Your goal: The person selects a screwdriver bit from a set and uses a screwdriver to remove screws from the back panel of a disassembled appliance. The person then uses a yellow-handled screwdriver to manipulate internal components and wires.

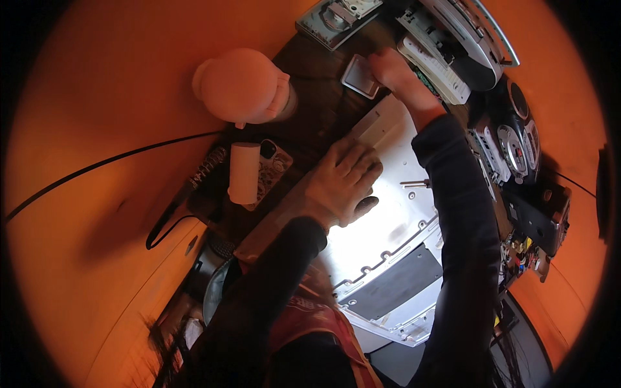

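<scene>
A large white metal chassis panel (pixel 394 226) lies on the dark table in front of me, brightly lit, with a dark grey plate (pixel 398 281) set into its near end. My left hand (pixel 343 181) rests palm down on the panel's left edge, fingers spread and holding nothing. My right hand (pixel 394 71) reaches past the panel's far end, fingers curled on the edge of a small grey square part (pixel 359 76). A small screwdriver (pixel 414 183) lies on the panel between my arms.
A round pale lamp head (pixel 242 84), a white cylinder (pixel 244 171) and a phone in a patterned case (pixel 275 165) sit to the left. A black cable (pixel 97 167) crosses the orange surface. Opened audio devices (pixel 514 142) and circuit boards (pixel 530 249) crowd the right, with a grey unit (pixel 333 19) at the top.
</scene>
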